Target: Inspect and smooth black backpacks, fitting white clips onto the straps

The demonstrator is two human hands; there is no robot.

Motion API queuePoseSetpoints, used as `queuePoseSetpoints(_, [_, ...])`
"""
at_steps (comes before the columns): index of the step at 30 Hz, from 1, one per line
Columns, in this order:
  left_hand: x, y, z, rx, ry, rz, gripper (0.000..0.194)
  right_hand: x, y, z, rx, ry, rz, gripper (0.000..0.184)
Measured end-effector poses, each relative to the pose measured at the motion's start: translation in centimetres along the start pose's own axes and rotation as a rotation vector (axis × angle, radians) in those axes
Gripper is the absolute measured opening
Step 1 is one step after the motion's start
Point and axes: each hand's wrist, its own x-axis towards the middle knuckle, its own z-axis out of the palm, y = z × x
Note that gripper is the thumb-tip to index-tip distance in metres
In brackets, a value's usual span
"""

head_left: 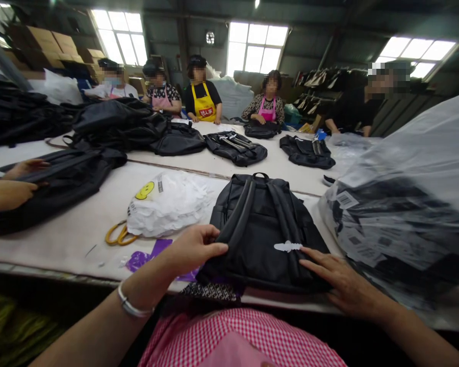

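Observation:
A black backpack (260, 224) lies on the table in front of me with its two shoulder straps facing up. A white plastic strip (287, 246) rests across the lower part of its right strap. My left hand (197, 248) is at the bag's left side, fingers curled and thumb against the left strap, gripping the edge there. On the right, my right hand (342, 283) lies with fingers stretched over the bag's lower side. Its fingertips touch the right strap beside the white strip.
Left of the bag lie white labels (172, 204), yellow-handled scissors (118, 233) and purple plastic (149, 257). A large clear bag (401, 224) with dark contents bulges at right. A co-worker's hands (11, 188) touch another black bag (61, 188). People stand across the table behind more backpacks (235, 148).

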Motion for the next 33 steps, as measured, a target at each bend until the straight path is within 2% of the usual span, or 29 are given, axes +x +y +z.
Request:
queuePoseSetpoints(2, [1.4,2.1,-1.1,-0.290,-0.035,-0.006,0.031,-0.4,-0.2,-2.0,-0.011,-0.015,0.021,0.092])
queuePoseSetpoints(4, [3.1,4.1,-2.4,-0.466,-0.050,0.009,0.034,0.1,-1.3,-3.9,0.018,0.044,0.042,0.080])
queuePoseSetpoints(8, [6.5,7.7,-4.1,-0.569,-0.079,0.076,0.038,4.0,-5.4,-6.5,0.244,0.313,0.143,0.040])
queuePoseSetpoints(11, [8.6,9.0,-4.2,-0.569,-0.082,0.098,0.038,8.7,-9.0,-7.1,0.506,0.320,0.198,0.027])
queuePoseSetpoints(16, [10.5,9.0,-4.4,-0.549,-0.037,0.092,0.033,16.2,-13.0,-5.7,0.708,0.287,0.248,0.024])
queuePoseSetpoints(19, [10.7,8.7,-4.7,-0.571,-0.026,0.085,0.029,19.3,-14.1,-4.1,0.780,0.181,0.315,0.032])
queuePoseSetpoints(21, [10.7,8.7,-4.8,-0.587,-0.021,0.081,0.027,20.8,-14.6,-3.0,0.731,0.146,0.341,0.035])
queuePoseSetpoints(24, [10.6,8.7,-4.6,-0.604,-0.018,0.076,0.026,22.5,-15.1,-1.9,0.701,0.163,0.420,0.040])
queuePoseSetpoints(27, [10.6,8.6,-4.3,-0.598,-0.008,0.056,0.022,23.5,-15.3,-1.3,0.825,0.217,0.531,0.040])
queuePoseSetpoints(30, [10.6,8.7,-4.2,-0.605,0.032,0.043,0.019,23.6,-15.1,-1.0,0.914,0.226,0.422,0.036])
queuePoseSetpoints(33, [10.6,8.9,-4.5,-0.652,0.034,0.044,0.020,23.0,-14.9,-0.9,0.885,0.177,0.298,0.030])
